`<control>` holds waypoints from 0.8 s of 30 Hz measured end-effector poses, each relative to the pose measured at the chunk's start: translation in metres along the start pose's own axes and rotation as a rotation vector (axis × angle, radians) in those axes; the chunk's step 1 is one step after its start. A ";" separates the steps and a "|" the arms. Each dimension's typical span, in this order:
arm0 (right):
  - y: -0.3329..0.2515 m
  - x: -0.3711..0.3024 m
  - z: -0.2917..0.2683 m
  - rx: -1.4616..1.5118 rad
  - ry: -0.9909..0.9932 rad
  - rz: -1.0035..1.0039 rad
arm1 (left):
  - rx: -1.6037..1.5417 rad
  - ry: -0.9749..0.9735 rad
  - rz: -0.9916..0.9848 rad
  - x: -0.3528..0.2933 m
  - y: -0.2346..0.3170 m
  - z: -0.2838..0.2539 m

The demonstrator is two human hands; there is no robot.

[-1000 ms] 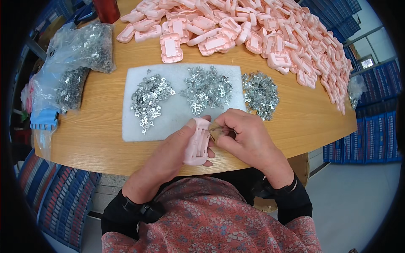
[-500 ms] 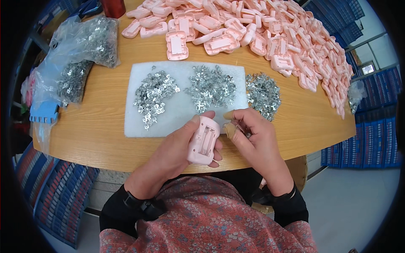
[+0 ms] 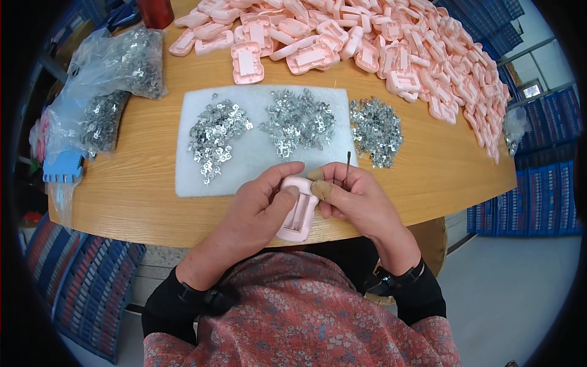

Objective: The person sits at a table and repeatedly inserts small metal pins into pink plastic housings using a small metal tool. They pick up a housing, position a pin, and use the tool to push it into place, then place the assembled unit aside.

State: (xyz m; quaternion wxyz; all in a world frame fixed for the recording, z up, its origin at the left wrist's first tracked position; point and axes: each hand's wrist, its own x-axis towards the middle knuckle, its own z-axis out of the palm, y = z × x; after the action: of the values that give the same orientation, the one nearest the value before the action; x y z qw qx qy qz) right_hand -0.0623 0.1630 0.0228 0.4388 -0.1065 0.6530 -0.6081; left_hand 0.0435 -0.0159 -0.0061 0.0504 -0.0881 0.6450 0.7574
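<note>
Pale-pink rounded plastic casing point(image 3: 299, 211): apparent edgework.
Left hand point(image 3: 260, 205) clasps it; right hand point(image 3: 353, 194) grips slim dark rod point(image 3: 348, 161); steadiness likely needed next.

is a wood-grain table point(image 3: 452, 168) with a curved near edge. carries a white pad point(image 3: 251, 156) in the middle, a pile of silvery metal pieces point(image 3: 376, 133) just right of it, clear bags of metal parts point(image 3: 143, 64) at left, a red container point(image 3: 157, 13) far left, pink shells point(image 3: 400, 61) heaped far and right.

Pinkish-red floral garment point(image 3: 299, 312), black sleeves point(image 3: 423, 306), black wristbands point(image 3: 384, 282)
</note>
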 end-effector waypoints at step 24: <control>0.000 -0.003 0.003 -0.069 0.077 -0.261 | -0.888 -0.172 -0.319 0.007 0.012 -0.011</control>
State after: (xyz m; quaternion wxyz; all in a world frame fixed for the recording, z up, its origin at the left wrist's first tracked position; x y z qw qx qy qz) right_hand -0.0584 0.1628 0.0248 0.3267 -0.1819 0.6704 -0.6409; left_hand 0.0356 -0.0293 0.0026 0.1767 -0.1357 0.2312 0.9471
